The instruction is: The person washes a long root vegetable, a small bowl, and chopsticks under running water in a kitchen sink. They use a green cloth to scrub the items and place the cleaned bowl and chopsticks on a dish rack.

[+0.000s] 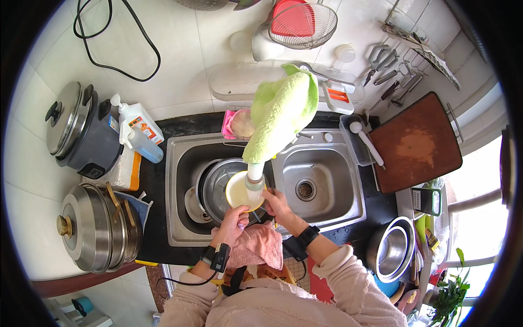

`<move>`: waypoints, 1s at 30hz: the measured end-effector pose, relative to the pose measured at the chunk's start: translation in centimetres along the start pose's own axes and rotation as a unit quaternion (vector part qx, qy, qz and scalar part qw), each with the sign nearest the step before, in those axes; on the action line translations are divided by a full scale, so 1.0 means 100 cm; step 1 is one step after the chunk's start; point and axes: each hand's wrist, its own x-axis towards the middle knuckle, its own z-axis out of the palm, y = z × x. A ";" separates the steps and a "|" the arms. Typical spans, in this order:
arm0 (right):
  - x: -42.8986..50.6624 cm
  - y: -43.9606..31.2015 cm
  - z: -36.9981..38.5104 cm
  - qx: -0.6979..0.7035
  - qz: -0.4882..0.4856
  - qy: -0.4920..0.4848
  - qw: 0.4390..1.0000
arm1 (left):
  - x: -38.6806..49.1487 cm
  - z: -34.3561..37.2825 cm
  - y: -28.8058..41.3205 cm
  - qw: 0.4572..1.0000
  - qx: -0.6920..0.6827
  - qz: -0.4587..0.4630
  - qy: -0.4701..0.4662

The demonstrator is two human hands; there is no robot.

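Note:
My left hand point(233, 224) grips the near rim of a pale bowl with a yellow edge point(234, 191). On the bowl's right side, my right hand point(278, 204) holds the rim. Water point(254, 193) runs into the bowl from a faucet spout point(255, 176) right above it. A light green towel point(282, 108) covers much of the faucet. Below the bowl, a metal pot point(212, 180) and other cookware sit in the left sink basin point(184, 161), partly hidden. A pink cloth point(257, 247) hangs at the front edge, under my wrists.
The right sink basin point(322, 171) has a drain strainer point(305, 189). A rice cooker point(92, 135), pump bottles point(143, 122) and a lidded steamer pot point(96, 229) stand left. A brown cutting board point(416, 143), a plastic bin point(355, 141) and metal bowls point(392, 249) are right.

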 end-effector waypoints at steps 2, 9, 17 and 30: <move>0.009 -0.008 -0.012 0.063 -0.014 0.043 0.997 | -0.001 0.001 0.002 0.999 0.016 0.031 -0.024; 0.071 -0.054 -0.064 0.221 -0.221 0.172 0.934 | -0.008 0.005 0.005 1.000 -0.019 0.006 0.022; 0.114 -0.107 -0.098 0.180 -0.241 0.148 0.942 | -0.014 0.010 0.006 0.999 0.020 0.007 0.026; 0.020 -0.042 -0.064 -0.016 -0.087 -0.006 0.996 | -0.015 0.019 0.004 1.000 0.010 0.006 0.022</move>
